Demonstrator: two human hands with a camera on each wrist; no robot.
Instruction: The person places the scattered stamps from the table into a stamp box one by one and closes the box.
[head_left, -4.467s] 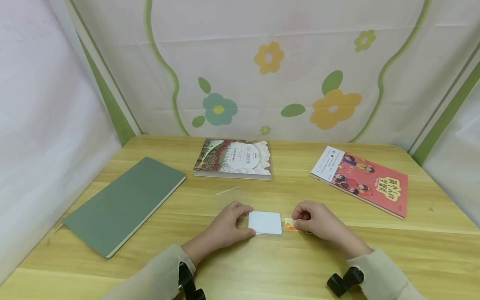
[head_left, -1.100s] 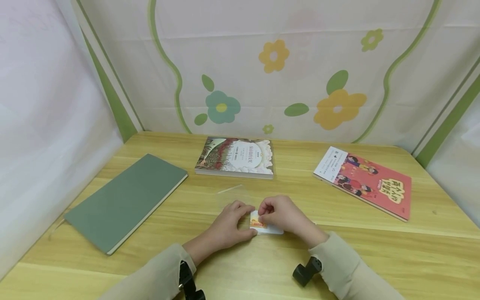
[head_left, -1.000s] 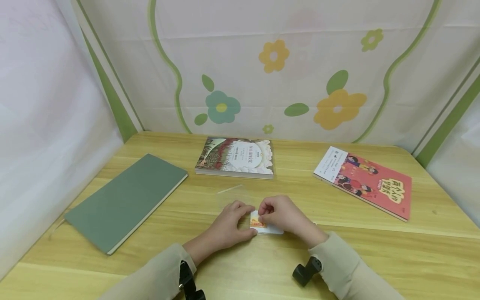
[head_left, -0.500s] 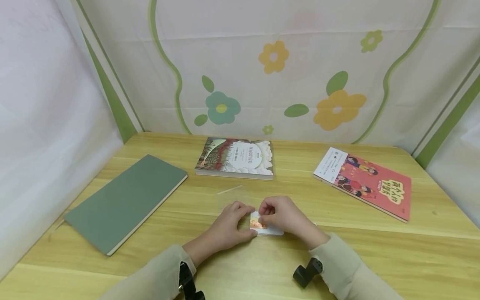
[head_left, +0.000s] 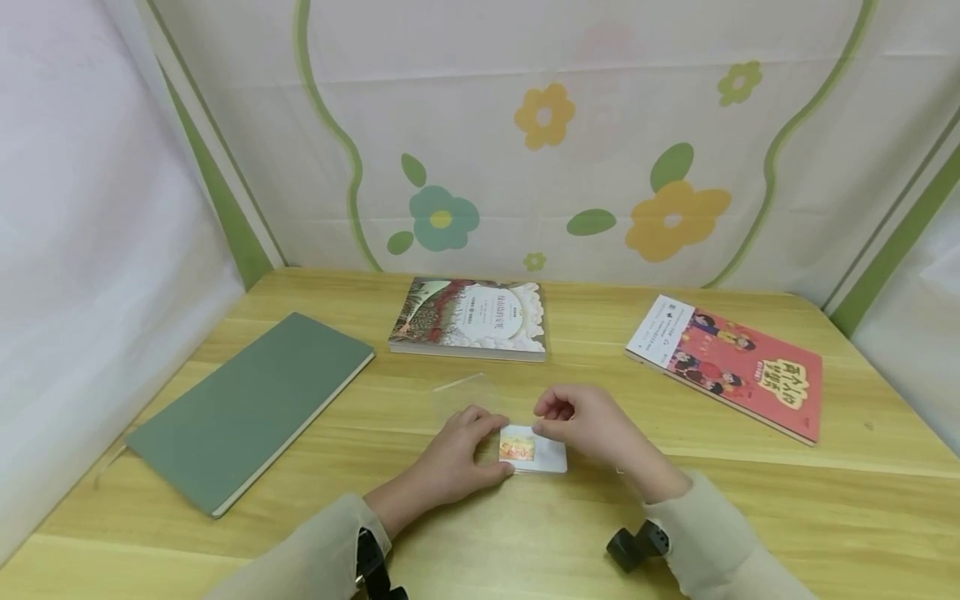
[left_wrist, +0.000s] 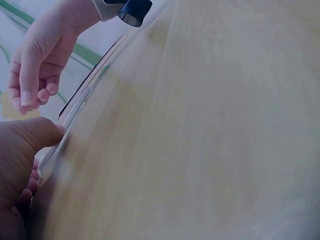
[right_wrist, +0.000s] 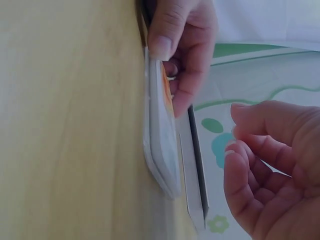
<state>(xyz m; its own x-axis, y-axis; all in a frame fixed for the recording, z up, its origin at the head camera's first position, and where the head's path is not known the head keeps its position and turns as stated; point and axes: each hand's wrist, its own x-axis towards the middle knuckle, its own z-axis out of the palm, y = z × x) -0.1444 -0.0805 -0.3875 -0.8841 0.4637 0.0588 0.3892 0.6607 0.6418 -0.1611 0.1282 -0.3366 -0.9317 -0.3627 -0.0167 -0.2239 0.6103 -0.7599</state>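
Note:
A thin stack of white cards [head_left: 551, 454] with rounded corners lies on the table; the right wrist view shows its layered edge. On its left half rests a small stamp-sized orange-and-yellow picture piece [head_left: 517, 449]. My left hand [head_left: 453, 454] grips the stack at its left end, the thumb on the near edge and fingers on the far edge. Just over the stack's right end, my right hand [head_left: 588, 421] hovers with loosely bent fingers. Its thumb and index fingertip [right_wrist: 237, 107] stand apart with nothing between them.
Behind my left hand lies a clear plastic sleeve [head_left: 465, 392]. A green book [head_left: 255, 408] is at left, an illustrated book [head_left: 468, 317] at the back and a red book [head_left: 727, 367] at right. A small pale corner [head_left: 619, 472] shows under my right wrist.
My right hand brought the orange picture piece from the table at right onto the white stack, pressed there, then let go and lifted away to the right. The left hand keeps its grip.

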